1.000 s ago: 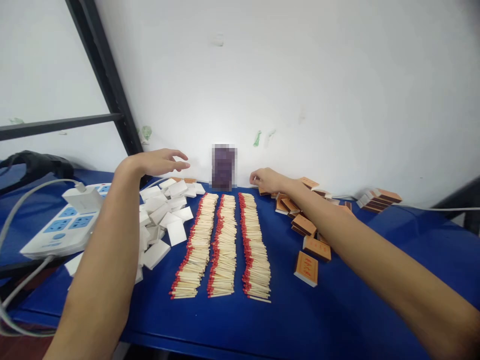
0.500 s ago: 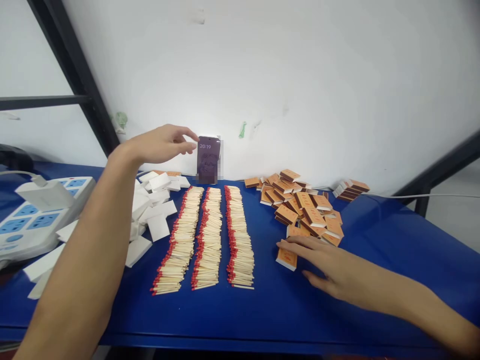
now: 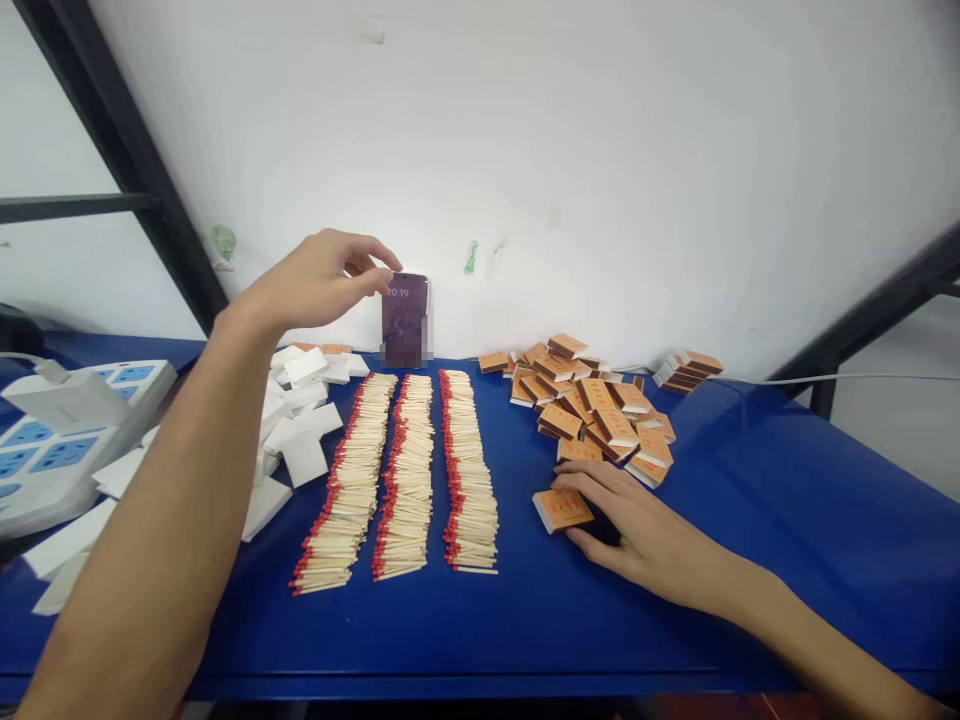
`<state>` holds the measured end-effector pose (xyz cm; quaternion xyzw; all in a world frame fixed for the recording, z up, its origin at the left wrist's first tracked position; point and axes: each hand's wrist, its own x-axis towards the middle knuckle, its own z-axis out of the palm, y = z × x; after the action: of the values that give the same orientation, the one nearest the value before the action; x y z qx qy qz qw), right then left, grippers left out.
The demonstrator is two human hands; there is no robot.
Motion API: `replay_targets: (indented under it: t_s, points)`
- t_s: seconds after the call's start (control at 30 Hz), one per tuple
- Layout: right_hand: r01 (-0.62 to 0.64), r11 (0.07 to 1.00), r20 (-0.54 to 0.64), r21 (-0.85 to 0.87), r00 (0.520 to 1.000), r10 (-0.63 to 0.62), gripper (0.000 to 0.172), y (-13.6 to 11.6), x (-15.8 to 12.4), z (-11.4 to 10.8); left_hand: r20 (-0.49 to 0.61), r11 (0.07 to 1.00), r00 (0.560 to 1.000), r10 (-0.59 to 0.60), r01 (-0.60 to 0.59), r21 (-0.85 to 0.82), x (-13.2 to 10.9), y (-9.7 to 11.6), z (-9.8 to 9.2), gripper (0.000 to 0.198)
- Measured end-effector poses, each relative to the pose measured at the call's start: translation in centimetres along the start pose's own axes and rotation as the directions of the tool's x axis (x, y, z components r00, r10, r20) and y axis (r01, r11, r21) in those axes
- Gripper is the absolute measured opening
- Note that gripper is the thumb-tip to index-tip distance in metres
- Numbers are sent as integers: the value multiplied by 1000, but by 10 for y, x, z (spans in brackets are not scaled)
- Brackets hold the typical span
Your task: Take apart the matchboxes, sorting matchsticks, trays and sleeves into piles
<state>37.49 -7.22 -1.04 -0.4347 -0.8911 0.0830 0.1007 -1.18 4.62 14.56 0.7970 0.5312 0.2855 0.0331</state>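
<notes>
My left hand (image 3: 337, 275) reaches to the upper left corner of a phone (image 3: 405, 320) leaning upright against the wall. Thumb and index finger close around that corner, and the thumb covers part of the clock on the lit screen. Over on the right, my right hand (image 3: 622, 525) grips an orange matchbox (image 3: 564, 508), its thumb at the near side and its fingers over the far side. The box is on the blue table just in front of a loose pile of orange matchboxes (image 3: 600, 395). Matches with red heads lie in three long rows (image 3: 405, 470) between my hands.
White paper trays (image 3: 304, 445) are heaped on the left, partly behind my forearm. A power strip (image 3: 82, 460) with a white charger (image 3: 67, 402) lies farther left. A small matchbox stack (image 3: 688, 370) stands at the back right beside a white cable (image 3: 825, 379). Dark metal posts frame both sides.
My left hand has moved slightly right and its fingertips have drawn together at the phone's corner. My right hand has closed on the matchbox and turned it. The view has shifted slightly.
</notes>
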Motion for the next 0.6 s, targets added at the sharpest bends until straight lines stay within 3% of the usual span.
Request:
replay_targets:
  t_s: [0.43,0.6]
  points:
    - [8,997,-62,79,998,-3,35,15,4,9,57,997,996,73,-74,12,1,17,13,36]
    - [84,994,-177,70,982,-71,31,17,6,12,66,993,992,105,-108,40,-1,23,13,37]
